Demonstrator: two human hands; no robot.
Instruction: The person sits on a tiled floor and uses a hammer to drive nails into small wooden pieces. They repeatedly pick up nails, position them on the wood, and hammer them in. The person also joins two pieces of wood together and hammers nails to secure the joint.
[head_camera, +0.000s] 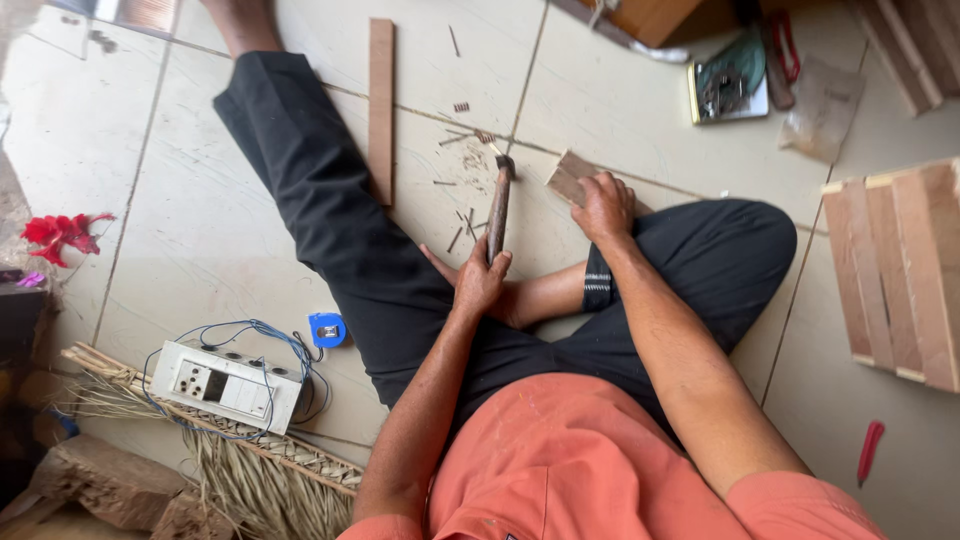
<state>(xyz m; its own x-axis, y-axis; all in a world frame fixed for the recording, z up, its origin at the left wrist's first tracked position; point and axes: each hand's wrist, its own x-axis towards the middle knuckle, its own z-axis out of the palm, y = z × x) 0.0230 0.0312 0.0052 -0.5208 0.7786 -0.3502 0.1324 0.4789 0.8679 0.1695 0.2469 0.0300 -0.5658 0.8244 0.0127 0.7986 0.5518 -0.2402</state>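
Seated on the tiled floor (640, 110), the left hand (480, 278) has its grip closed around a hammer (498, 205), head raised. The right hand (603, 205) presses a small wood block (568, 178) down on the floor, arm extended.

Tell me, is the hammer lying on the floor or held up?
Held up. The left hand grips the hammer by its handle, head pointing away above the tiled floor, while the right hand presses a small wood piece.

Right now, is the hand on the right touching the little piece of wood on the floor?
Touching. The head view shows the right hand pressed down on the small wood piece, its fingers covering one end with no gap.
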